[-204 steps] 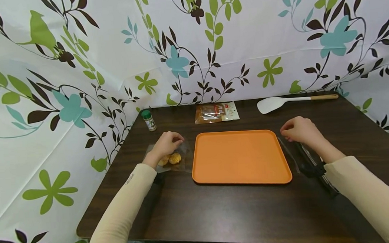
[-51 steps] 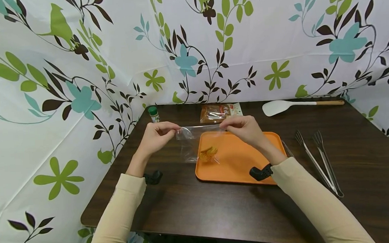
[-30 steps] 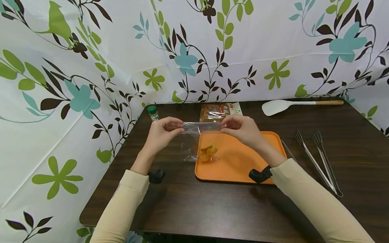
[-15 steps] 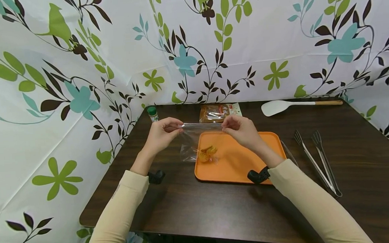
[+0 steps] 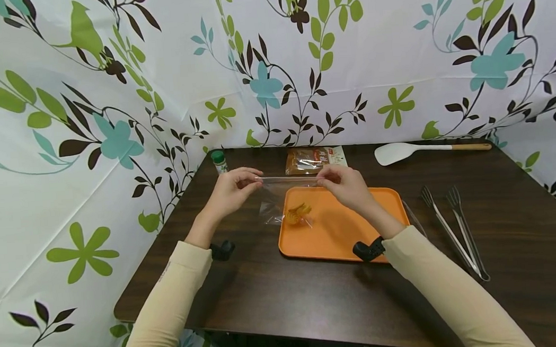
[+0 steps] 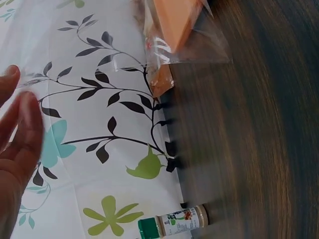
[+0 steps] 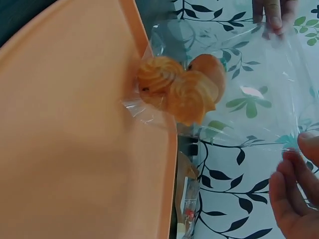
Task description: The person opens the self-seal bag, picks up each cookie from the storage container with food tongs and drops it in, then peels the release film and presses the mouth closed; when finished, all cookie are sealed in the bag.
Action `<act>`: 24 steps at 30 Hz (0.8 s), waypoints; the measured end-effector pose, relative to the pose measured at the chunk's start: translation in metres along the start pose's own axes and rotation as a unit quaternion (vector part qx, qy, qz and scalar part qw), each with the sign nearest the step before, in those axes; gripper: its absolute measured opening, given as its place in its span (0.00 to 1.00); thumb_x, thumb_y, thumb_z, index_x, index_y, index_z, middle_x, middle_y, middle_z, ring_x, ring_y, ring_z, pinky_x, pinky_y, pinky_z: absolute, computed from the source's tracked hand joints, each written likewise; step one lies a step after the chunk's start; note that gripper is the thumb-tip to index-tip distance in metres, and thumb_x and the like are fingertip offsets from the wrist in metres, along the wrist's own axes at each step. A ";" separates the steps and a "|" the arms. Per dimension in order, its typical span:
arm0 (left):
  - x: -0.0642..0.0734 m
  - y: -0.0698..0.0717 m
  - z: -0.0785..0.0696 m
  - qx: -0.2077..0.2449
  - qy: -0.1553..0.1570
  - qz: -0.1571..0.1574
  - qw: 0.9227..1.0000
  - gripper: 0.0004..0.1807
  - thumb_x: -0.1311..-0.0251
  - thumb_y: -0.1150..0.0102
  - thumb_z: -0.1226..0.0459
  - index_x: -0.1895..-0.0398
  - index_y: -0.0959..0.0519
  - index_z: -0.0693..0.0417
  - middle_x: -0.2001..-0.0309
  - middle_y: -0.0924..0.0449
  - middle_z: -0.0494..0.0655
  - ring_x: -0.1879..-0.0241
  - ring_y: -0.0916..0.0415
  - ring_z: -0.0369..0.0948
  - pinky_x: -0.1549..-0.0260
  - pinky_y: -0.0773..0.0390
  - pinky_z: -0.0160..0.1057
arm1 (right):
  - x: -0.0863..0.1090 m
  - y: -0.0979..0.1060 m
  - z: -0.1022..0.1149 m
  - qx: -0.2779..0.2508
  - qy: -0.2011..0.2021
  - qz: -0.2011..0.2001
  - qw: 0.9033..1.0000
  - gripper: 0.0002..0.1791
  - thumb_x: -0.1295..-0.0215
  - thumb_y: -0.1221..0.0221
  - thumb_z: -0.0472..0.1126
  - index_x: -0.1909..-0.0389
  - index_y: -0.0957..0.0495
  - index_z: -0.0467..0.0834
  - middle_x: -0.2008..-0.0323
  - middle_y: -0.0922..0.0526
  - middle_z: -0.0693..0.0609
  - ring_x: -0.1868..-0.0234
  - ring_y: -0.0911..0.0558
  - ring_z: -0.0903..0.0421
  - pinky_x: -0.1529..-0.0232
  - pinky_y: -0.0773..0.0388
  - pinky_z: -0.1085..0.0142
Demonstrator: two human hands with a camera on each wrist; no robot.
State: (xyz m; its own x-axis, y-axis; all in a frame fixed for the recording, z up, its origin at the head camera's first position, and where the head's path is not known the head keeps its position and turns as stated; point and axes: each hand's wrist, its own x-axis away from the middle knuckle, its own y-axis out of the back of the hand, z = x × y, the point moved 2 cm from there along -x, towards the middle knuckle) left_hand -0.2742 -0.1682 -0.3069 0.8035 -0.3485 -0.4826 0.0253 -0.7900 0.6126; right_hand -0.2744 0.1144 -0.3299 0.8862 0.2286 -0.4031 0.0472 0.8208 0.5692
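Between my hands hangs a clear plastic bag (image 5: pixel 272 211) with several swirled, golden pastries (image 7: pixel 192 94) in its bottom. My left hand (image 5: pixel 231 192) pinches one top corner of the bag, thumb against fingers. At the other top corner my right hand (image 5: pixel 348 188) pinches it the same way. The bag's top edge is stretched straight between them. Its lower part hangs over the left side of an orange tray (image 5: pixel 344 238). In the left wrist view only part of my left hand (image 6: pixel 20 144) shows, at the left edge.
A green-capped seasoning bottle (image 5: pixel 219 161) stands behind my left hand. Behind the tray lie a brown food packet (image 5: pixel 308 161) and a white spatula (image 5: pixel 393 154) with a wooden handle. Metal tongs (image 5: pixel 468 241) lie right of the tray; a patterned curtain (image 5: pixel 271 62) hangs behind.
Earliest, the bag lay left of the tray under my left hand, my right hand near the tongs. Now both hands hold it up over the tray's left side. Lately it barely moves.
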 end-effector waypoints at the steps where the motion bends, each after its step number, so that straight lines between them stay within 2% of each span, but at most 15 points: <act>1: -0.001 -0.002 0.005 -0.011 0.003 0.001 1.000 0.04 0.39 0.36 0.69 0.64 0.14 0.61 0.59 0.14 0.51 0.73 0.22 0.41 0.77 0.27 0.32 | 0.000 0.000 0.000 -0.002 -0.003 0.003 1.000 0.04 0.32 0.40 0.40 0.60 0.18 0.45 0.63 0.13 0.49 0.63 0.16 0.52 0.64 0.23 0.59; 2: -0.002 -0.003 0.010 -0.023 0.004 0.000 1.000 0.05 0.38 0.36 0.67 0.63 0.14 0.58 0.63 0.14 0.49 0.76 0.25 0.40 0.79 0.31 0.31 | 0.001 0.000 0.000 -0.003 -0.005 0.004 1.000 0.05 0.31 0.40 0.41 0.60 0.18 0.46 0.63 0.13 0.49 0.63 0.16 0.52 0.64 0.23 0.60; 4: -0.002 -0.004 0.010 -0.027 0.011 0.000 1.000 0.05 0.37 0.38 0.66 0.62 0.15 0.58 0.69 0.14 0.49 0.78 0.28 0.40 0.81 0.34 0.32 | 0.001 0.000 0.000 -0.008 -0.006 0.007 1.000 0.05 0.31 0.41 0.42 0.60 0.19 0.46 0.63 0.13 0.49 0.64 0.17 0.52 0.66 0.25 0.60; 6: -0.002 -0.003 0.011 -0.022 0.012 -0.003 1.000 0.06 0.36 0.38 0.66 0.60 0.15 0.58 0.69 0.14 0.49 0.76 0.26 0.42 0.80 0.32 0.34 | 0.001 0.000 0.002 -0.019 -0.004 0.009 1.000 0.06 0.31 0.41 0.42 0.59 0.19 0.45 0.62 0.13 0.49 0.63 0.16 0.54 0.64 0.24 0.60; 8: -0.001 0.000 0.011 -0.008 0.012 -0.002 1.000 0.09 0.37 0.38 0.67 0.55 0.18 0.57 0.66 0.14 0.50 0.72 0.22 0.44 0.73 0.25 0.38 | 0.000 -0.001 0.004 -0.035 -0.002 0.014 0.999 0.06 0.31 0.41 0.41 0.59 0.19 0.44 0.62 0.13 0.48 0.62 0.16 0.54 0.62 0.23 0.59; 10: -0.001 0.000 0.011 0.005 0.015 0.011 1.000 0.15 0.39 0.36 0.66 0.48 0.21 0.55 0.62 0.15 0.50 0.63 0.19 0.46 0.62 0.22 0.45 | -0.001 -0.002 0.007 -0.049 0.000 0.021 0.999 0.06 0.31 0.41 0.41 0.58 0.19 0.43 0.61 0.14 0.47 0.61 0.17 0.54 0.62 0.22 0.59; 12: -0.002 -0.001 0.010 -0.005 0.017 0.035 0.999 0.22 0.41 0.33 0.62 0.44 0.24 0.51 0.57 0.17 0.49 0.55 0.20 0.46 0.50 0.23 0.50 | -0.001 -0.005 0.009 -0.055 0.000 0.028 0.998 0.06 0.31 0.41 0.40 0.58 0.19 0.43 0.61 0.15 0.47 0.62 0.17 0.54 0.62 0.23 0.59; 14: -0.005 -0.006 0.006 -0.031 0.013 0.065 0.997 0.25 0.44 0.30 0.56 0.44 0.24 0.49 0.54 0.18 0.48 0.50 0.23 0.46 0.46 0.26 0.51 | -0.001 -0.007 0.011 -0.058 0.000 0.035 0.998 0.06 0.31 0.41 0.39 0.58 0.19 0.42 0.61 0.16 0.47 0.62 0.18 0.54 0.62 0.23 0.60; 18: -0.015 -0.016 -0.004 -0.097 -0.023 0.105 0.989 0.19 0.47 0.29 0.50 0.55 0.15 0.47 0.58 0.16 0.41 0.55 0.25 0.42 0.53 0.26 0.44 | -0.002 -0.012 0.016 -0.065 0.011 0.038 0.997 0.05 0.31 0.41 0.38 0.58 0.19 0.42 0.60 0.18 0.47 0.63 0.19 0.54 0.62 0.22 0.62; 21: -0.019 -0.020 -0.009 -0.098 -0.038 0.118 0.987 0.09 0.45 0.29 0.56 0.64 0.12 0.48 0.66 0.15 0.39 0.64 0.25 0.39 0.63 0.26 0.39 | -0.002 -0.015 0.018 -0.072 0.019 0.042 0.996 0.06 0.31 0.41 0.38 0.58 0.20 0.41 0.58 0.19 0.46 0.62 0.19 0.54 0.61 0.22 0.62; 24: -0.020 -0.022 -0.010 -0.073 -0.033 0.133 0.988 0.03 0.42 0.32 0.62 0.67 0.13 0.51 0.68 0.15 0.40 0.68 0.25 0.38 0.68 0.25 0.37 | -0.001 -0.017 0.018 -0.079 0.010 0.058 0.995 0.09 0.33 0.39 0.39 0.55 0.20 0.42 0.58 0.20 0.46 0.61 0.20 0.53 0.61 0.22 0.62</act>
State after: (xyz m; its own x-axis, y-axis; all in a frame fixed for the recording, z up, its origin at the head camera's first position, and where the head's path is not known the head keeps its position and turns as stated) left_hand -0.2844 -0.1392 -0.3044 0.7534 -0.5696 -0.3286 -0.0924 -0.5864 0.8048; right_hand -0.2682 0.0903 -0.3261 0.8721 0.3352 -0.3566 -0.1284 0.8598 0.4942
